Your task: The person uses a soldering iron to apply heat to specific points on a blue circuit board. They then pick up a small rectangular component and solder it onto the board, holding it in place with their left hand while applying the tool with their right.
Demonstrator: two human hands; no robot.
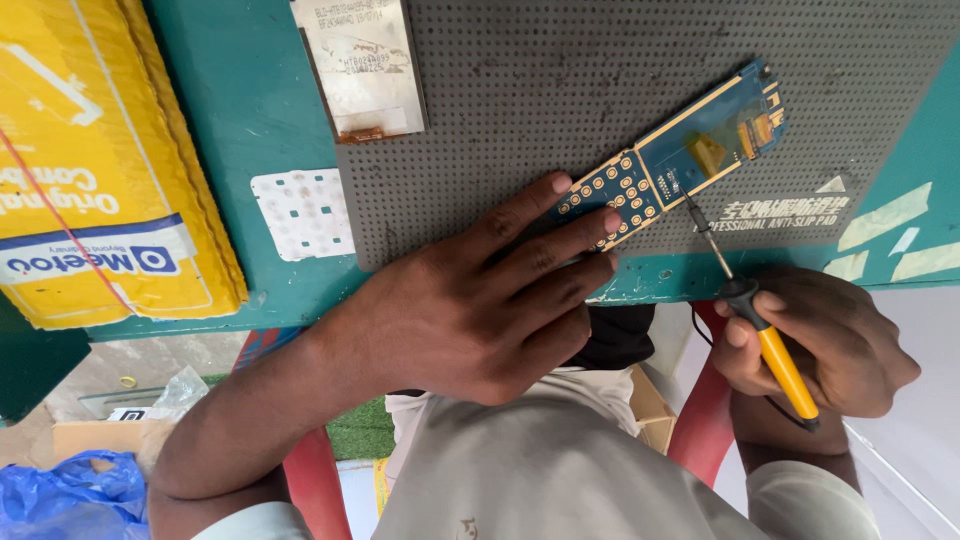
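Left hand (470,310), fingers spread flat, pins the keypad end of a blue phone circuit board (672,160) to the grey anti-slip mat (560,90). Right hand (815,345), closed around a yellow-handled soldering iron (760,320), sets its tip mid-board; the board's long axis runs diagonally up and away from both hands

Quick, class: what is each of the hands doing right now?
Left hand: open, fingers pressing the blue circuit board onto the grey mat.
Right hand: closed around the yellow-handled soldering iron.
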